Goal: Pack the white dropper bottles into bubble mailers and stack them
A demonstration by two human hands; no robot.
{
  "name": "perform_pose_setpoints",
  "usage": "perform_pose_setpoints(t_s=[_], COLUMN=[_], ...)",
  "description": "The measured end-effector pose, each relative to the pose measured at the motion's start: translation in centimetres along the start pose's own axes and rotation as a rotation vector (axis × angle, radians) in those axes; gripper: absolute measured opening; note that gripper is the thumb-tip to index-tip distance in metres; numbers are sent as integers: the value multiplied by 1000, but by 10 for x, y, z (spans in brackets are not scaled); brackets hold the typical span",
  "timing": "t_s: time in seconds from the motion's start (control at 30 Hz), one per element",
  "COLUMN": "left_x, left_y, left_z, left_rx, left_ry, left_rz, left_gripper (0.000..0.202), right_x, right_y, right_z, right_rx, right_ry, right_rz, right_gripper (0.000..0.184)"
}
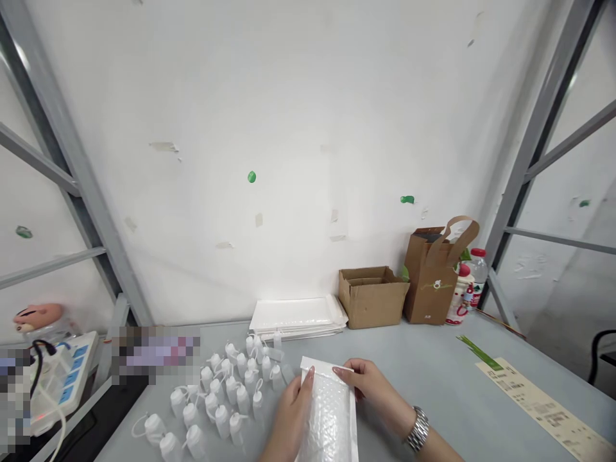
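White bubble mailer in play, left hand and right hand gripping its top edge, fingers closed on it! Small white plastic bottles crowd just beside.

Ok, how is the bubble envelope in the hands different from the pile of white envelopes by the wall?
The bubble envelope is single, held up on a tilt; the pile of white envelopes is many, lying flat. The envelope is near the camera; the pile sits by the wall. Both are white.
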State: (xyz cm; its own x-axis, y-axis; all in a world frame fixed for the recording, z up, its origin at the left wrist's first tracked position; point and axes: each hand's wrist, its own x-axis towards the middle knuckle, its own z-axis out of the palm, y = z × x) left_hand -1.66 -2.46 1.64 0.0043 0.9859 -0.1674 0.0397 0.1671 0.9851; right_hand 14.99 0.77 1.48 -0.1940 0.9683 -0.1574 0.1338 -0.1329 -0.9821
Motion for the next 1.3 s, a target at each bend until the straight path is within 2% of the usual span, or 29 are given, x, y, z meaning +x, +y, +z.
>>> perform_pose_setpoints(t_s=[0.13, 0.4, 0.47, 0.57, 0.63, 0.7, 0.77, 0.83, 0.87, 0.93, 1.0, 1.07, 1.17, 1.3], left_x=[-2, -3, -3, -2, -1, 2, 5, 6, 6, 5, 5, 5, 5, 3], left_y=[0, 4, 6, 5, 1, -5, -11, -14, -15, -15, -14, -14, -14, -11], left_z=[1, -5, -6, -6, -5, -3, -1, 2, 3, 4, 4, 4, 4, 5], left_rx=[-19, 59, 36, 26, 7, -49, -111, -141, -143, -133, -124, -120, -122, -128], left_ry=[-32, 48, 23, -9, -20, -48, -80, -95, -97, -107, -116, -126, -128, -139], left_rz=[17, 20, 34, 10, -23, -24, 2, 17, 18, 10, 10, 15, 17, 16], left_gripper=[56, 56, 57, 59, 65, 72, 75, 74, 74, 75, 74, 72, 72, 72], right_x=[1, 0, 1, -7, -19, -34, -48, -58, -60, -59, -52, -39, -16, 5], right_y=[-1, -2, -1, -10, -23, -37, -47, -51, -50, -41, -25, -5, 23, 36], right_z=[0, 7, 3, -18, -42, -69, -95, -117, -125, -136, -142, -142, -140, -135], right_rx=[-4, -79, -134, -214, -271, -356, -500, -737, -884, -1196, -1449, -1575, -1675, -1690], right_ry=[4, -7, 43, 261, 503, 803, 1028, 1135, 1132, 1034, 873, 729, 521, 369], right_rz=[2, -49, -97, -279, -414, -531, -720, -943, -1043, -1175, -1208, -1193, -1123, -973], right_gripper=[46, 45, 44, 41, 39, 34, 27, 17, 12, 7, 9, 15, 34, 37])
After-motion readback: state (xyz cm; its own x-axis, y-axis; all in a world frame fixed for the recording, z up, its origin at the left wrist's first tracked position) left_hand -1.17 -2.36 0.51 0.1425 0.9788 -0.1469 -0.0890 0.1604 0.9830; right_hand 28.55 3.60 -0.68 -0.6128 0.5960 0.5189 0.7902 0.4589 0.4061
